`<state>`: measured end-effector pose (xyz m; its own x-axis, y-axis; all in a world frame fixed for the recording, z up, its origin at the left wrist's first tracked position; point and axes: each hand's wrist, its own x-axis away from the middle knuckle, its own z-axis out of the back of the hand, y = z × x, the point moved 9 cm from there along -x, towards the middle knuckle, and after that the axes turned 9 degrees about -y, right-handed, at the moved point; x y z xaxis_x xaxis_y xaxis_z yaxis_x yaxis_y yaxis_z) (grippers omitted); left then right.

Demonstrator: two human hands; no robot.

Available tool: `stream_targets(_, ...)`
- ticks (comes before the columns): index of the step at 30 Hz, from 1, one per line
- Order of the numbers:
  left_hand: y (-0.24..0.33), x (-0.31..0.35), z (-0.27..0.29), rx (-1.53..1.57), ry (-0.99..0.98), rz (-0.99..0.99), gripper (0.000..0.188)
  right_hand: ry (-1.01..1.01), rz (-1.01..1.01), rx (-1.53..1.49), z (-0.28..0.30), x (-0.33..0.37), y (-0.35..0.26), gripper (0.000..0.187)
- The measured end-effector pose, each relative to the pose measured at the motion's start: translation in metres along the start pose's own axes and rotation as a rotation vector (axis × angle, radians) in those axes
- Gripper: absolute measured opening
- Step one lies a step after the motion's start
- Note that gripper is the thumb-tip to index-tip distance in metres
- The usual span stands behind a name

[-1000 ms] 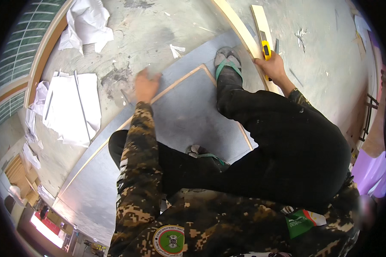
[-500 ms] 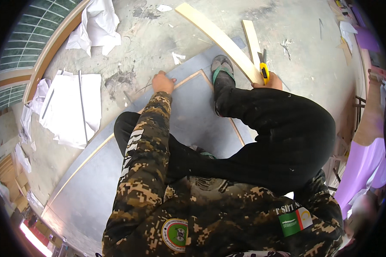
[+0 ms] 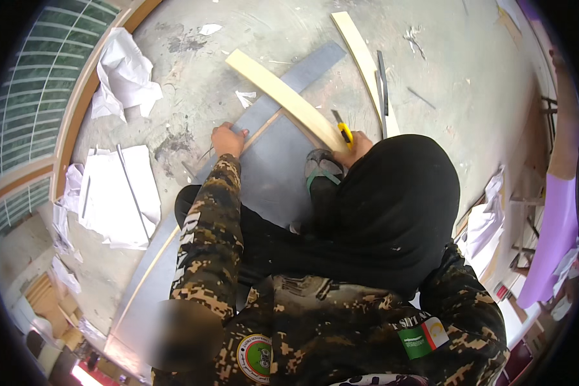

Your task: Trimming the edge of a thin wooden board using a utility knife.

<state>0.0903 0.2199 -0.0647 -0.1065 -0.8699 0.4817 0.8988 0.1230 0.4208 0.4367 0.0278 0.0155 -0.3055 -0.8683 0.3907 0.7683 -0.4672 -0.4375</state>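
Note:
My left hand (image 3: 229,140) grips the outer edge of a large grey panel (image 3: 273,167), its thumb on top and the other fingers curled at the edge. A thin tan line runs along the panel next to its border, which continues as a grey strip (image 3: 321,63). In my right hand (image 3: 360,149) is a yellow utility knife (image 3: 345,133), blade out and pointing away from me. The same hand is at the near end of a pale yellow wooden strip (image 3: 276,87), which lies slantwise across the grey border. My raised knee partly hides the right arm.
My sandalled foot (image 3: 320,170) rests on the panel beside the strip's end. Another pale strip (image 3: 357,48) and a thin dark strip (image 3: 382,83) lie to the right. White sheets (image 3: 116,196) and crumpled paper (image 3: 122,74) are at left, near a green-paned window frame (image 3: 51,71).
The knife and pale strip have shifted left with my right hand, so the strip now crosses the grey border. The left hand still holds the panel edge. My view has turned somewhat.

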Motion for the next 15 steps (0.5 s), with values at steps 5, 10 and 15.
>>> stream_targets(5, 0.047, 0.017, 0.016, -0.107, 0.213, -0.221, 0.083, 0.000, -0.075, -0.097, -0.045, 0.010, 0.017, 0.057)
stream_targets(10, 0.156, 0.031, 0.011, -0.127, 0.008, -0.493, 0.093, 0.021, -0.060, -0.138, -0.055, 0.012, 0.015, 0.056)
stream_targets(15, 0.185, 0.024, -0.012, -0.279, -0.149, -0.713, 0.083, 0.040, 0.004, -0.187, -0.061, 0.017, 0.006, 0.056)
